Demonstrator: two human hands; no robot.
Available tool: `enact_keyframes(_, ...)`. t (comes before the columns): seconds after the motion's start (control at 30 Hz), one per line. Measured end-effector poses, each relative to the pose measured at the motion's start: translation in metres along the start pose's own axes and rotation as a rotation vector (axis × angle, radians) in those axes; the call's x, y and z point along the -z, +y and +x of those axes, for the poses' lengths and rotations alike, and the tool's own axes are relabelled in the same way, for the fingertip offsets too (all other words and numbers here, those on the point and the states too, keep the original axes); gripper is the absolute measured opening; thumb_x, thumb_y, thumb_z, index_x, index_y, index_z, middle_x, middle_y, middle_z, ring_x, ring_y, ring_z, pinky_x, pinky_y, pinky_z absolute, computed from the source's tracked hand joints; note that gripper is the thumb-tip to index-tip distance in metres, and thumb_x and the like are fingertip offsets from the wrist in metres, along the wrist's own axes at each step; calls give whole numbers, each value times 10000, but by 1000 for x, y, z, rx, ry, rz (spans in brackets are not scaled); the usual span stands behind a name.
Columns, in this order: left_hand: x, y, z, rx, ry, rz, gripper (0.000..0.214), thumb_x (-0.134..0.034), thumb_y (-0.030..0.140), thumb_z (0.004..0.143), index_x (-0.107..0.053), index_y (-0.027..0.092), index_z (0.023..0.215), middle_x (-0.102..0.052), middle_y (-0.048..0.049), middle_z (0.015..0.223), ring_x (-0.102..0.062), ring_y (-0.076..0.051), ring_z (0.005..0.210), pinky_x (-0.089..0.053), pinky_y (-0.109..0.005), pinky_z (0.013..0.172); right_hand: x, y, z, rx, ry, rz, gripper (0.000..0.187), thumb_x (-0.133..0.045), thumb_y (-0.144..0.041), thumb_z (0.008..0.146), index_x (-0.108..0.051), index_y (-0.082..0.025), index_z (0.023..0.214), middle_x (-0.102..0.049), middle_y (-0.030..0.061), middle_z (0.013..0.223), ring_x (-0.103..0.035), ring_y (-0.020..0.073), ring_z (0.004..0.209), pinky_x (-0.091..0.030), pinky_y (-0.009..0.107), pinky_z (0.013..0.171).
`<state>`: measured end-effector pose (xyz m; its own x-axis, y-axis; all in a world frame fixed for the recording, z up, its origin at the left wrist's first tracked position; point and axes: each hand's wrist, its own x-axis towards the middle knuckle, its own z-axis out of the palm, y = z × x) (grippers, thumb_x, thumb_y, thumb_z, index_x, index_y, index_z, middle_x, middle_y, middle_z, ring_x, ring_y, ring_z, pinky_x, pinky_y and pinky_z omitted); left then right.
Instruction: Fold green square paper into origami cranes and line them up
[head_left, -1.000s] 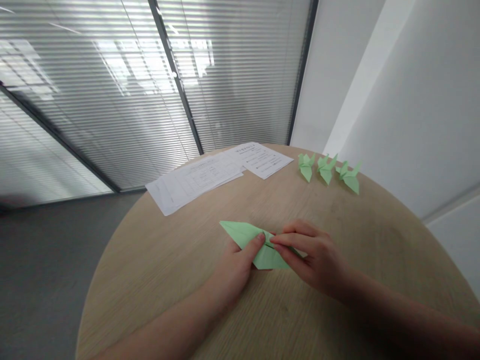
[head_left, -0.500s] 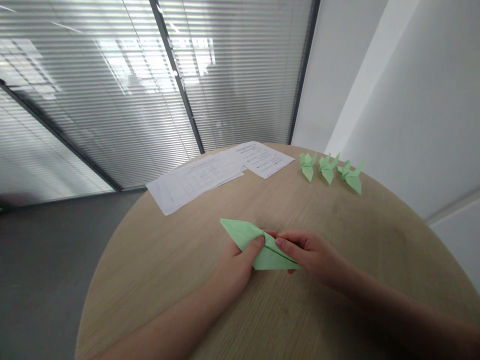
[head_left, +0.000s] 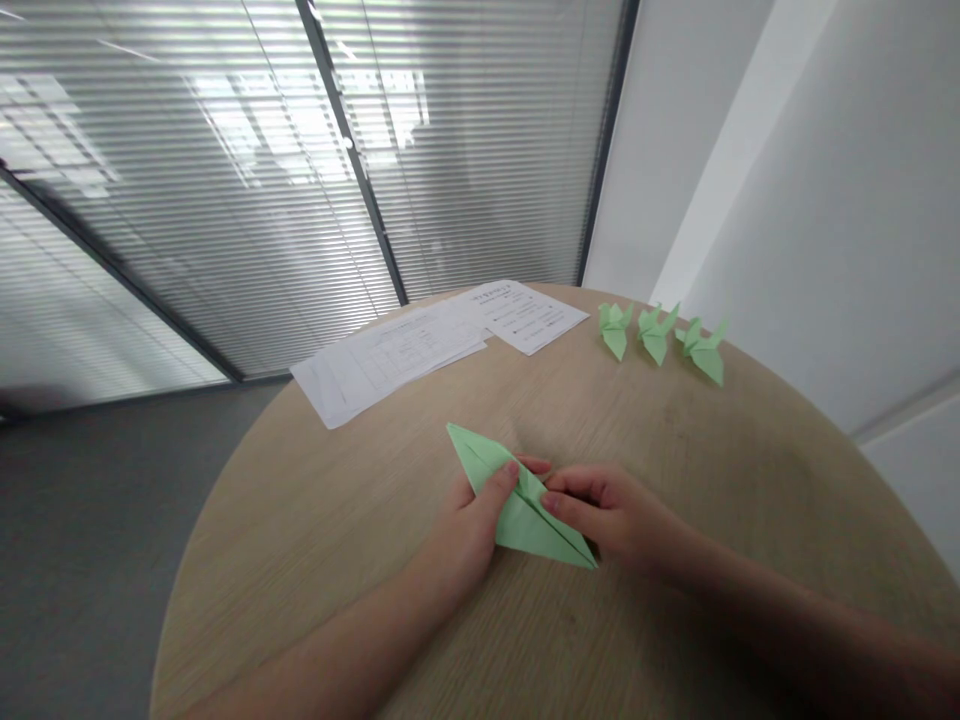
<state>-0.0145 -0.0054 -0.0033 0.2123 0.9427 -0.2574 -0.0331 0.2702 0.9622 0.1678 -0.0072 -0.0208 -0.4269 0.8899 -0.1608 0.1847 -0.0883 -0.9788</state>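
Observation:
A folded sheet of light green origami paper [head_left: 536,530] is between my hands, close above the table. It has a long diamond-like outline, with one point up to the left and the other down to the right, and a crease line along its lower half. My left hand [head_left: 480,510] is closed on its left side, thumb on top and fingers underneath. My right hand [head_left: 604,505] pinches the right edge near the middle with thumb and forefinger. The fingers under the paper are mostly hidden.
Three folded green paper cranes [head_left: 655,335] stand in a row at the table's far right. Printed white sheets [head_left: 397,355] lie overlapping along the far left edge. The round wooden table [head_left: 300,520] stands near a glass partition with blinds [head_left: 480,150] and a white wall.
The folded paper has turned clockwise, its lower right point swinging down towards me. My right hand has shifted from that point up to the right edge. My left hand keeps its hold.

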Motion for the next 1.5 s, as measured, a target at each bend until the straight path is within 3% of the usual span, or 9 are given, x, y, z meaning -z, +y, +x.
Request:
enact_keyframes(0.3, 5, 0, 5, -38, 75, 72, 403, -687, 521, 829, -773, 145, 944, -754, -86, 810, -669, -201, 705, -520, -279, 650, -2, -7, -4, 63, 49, -80, 475, -598, -617, 865, -557, -181, 683, -387, -45, 589, -361, 102, 540, -258, 243, 487)
enact_keyframes(0.6, 8, -2, 11, -34, 86, -34, 412, -695, 541, 814, -760, 154, 937, -735, -54, 748, -668, -185, 664, -526, -277, 638, 0, -2, -2, -89, -45, 213, 619, -534, -771, 827, -659, -165, 839, -685, 34, 691, -624, 146, 600, -476, 254, 580)
enact_keyframes(0.87, 6, -1, 8, 4, 81, -4, 404, -681, 530, 841, -753, 142, 930, -728, -75, 773, -662, -180, 664, -538, -281, 659, 2, 5, -2, -58, -50, 88, 502, -600, -665, 856, -631, -171, 774, -575, -12, 614, -508, 120, 533, -368, 228, 493)
enact_keyframes(0.97, 7, -4, 14, -22, 65, 1, 461, -678, 533, 848, -716, 153, 1107, -732, -85, 894, -669, -186, 736, -542, -285, 682, 2, 3, -2, -31, 15, 6, 431, -616, -592, 864, -612, -183, 726, -489, -35, 589, -449, 110, 526, -333, 229, 480)
enact_keyframes(1.1, 21, -2, 29, -222, 195, 99, 601, -605, 516, 902, -504, 212, 1410, -639, -134, 1283, -660, -244, 1058, -550, -357, 855, 6, -1, -1, -113, 22, 29, 380, -560, -556, 880, -586, -199, 752, -524, -24, 599, -523, 138, 528, -385, 242, 479)
enact_keyframes(1.23, 38, 17, 30, -683, 359, 607, 569, -603, 362, 915, -465, 233, 1452, -478, -138, 1496, -460, -286, 1364, -381, -484, 1118, 21, -4, -1, 50, 105, -310, 299, -529, -389, 906, -540, -199, 676, -456, -40, 575, -459, 120, 535, -317, 235, 487)
enact_keyframes(1.33, 39, 28, 21, -856, 43, 959, 288, -574, 278, 940, -695, 232, 1197, -667, -104, 1262, -586, -262, 1188, -413, -465, 1079, 30, -7, -2, 203, 82, -605, 266, -504, -282, 915, -575, -186, 678, -498, -22, 607, -474, 133, 587, -330, 260, 546)
enact_keyframes(1.4, 34, 27, 16, -813, -218, 1070, 255, -578, 264, 942, -727, 227, 1146, -712, -92, 1163, -627, -253, 1088, -462, -442, 1017, 33, -6, -1, 311, 60, -741, 246, -509, -252, 918, -619, -175, 711, -586, 16, 688, -544, 163, 681, -391, 287, 637)
enact_keyframes(1.5, 25, 16, 16, -727, -377, 1134, 295, -605, 235, 923, -714, 205, 1195, -718, -99, 1157, -631, -265, 1066, -475, -445, 992, 36, 2, 4, 405, 69, -840, 198, -531, -234, 928, -696, -168, 841, -677, 66, 818, -614, 201, 821, -447, 327, 769)
